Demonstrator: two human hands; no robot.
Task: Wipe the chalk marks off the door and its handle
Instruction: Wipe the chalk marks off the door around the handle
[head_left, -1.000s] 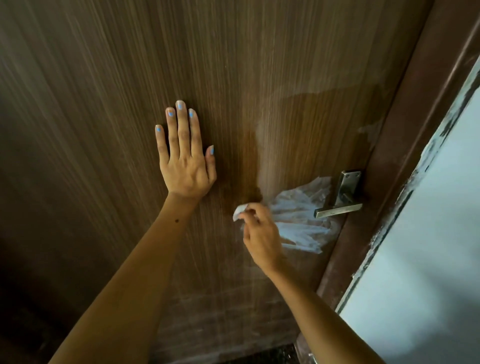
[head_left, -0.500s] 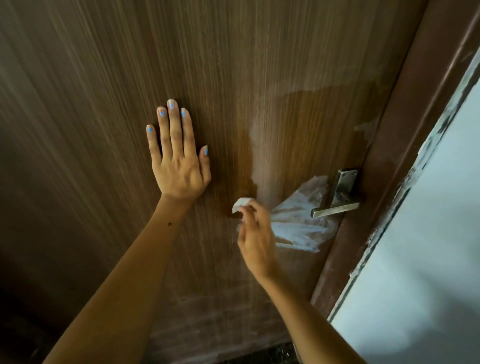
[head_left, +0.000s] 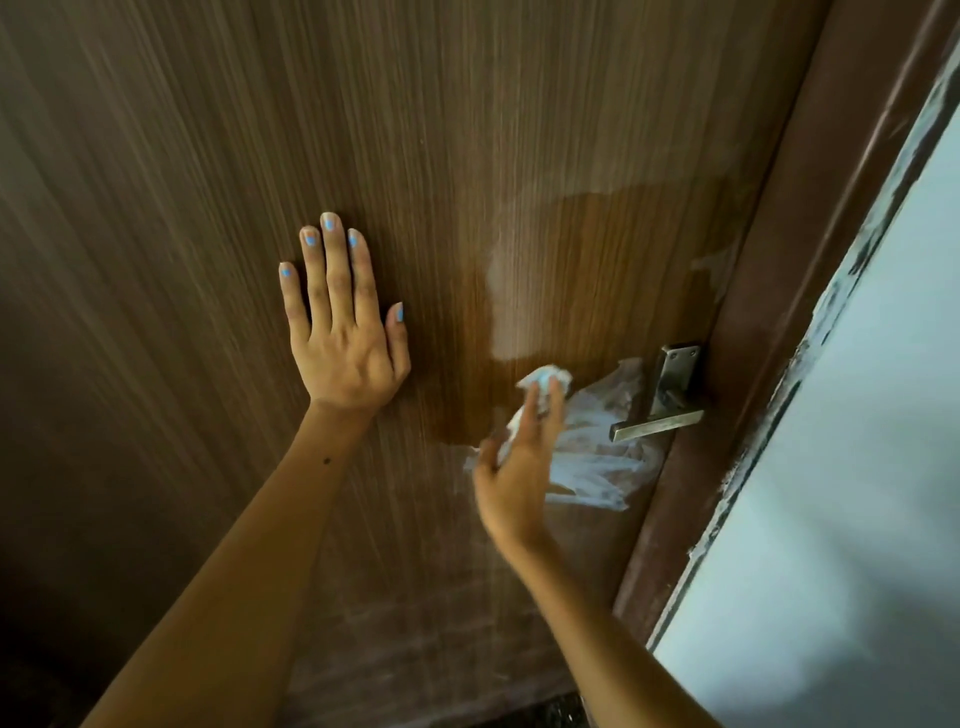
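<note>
A brown wood-grain door (head_left: 467, 130) fills the view. White chalk marks (head_left: 597, 457) are smeared on it just left of and below the metal lever handle (head_left: 660, 423). A darker wet patch (head_left: 597, 270) spreads above the marks. My right hand (head_left: 514, 467) presses a crumpled white wipe (head_left: 543, 379) against the door at the left edge of the chalk. My left hand (head_left: 343, 332) lies flat on the door, fingers spread, to the left of the wet patch.
The brown door frame (head_left: 810, 260) runs along the right of the door. Beyond it is a pale wall (head_left: 857, 467) with a chipped, flaking edge. A dark floor strip (head_left: 545, 714) shows at the bottom.
My right hand has turned and slid right and up a little with the wipe, its fingers stretched out over the chalk's left edge. My left hand has stayed flat on the door.
</note>
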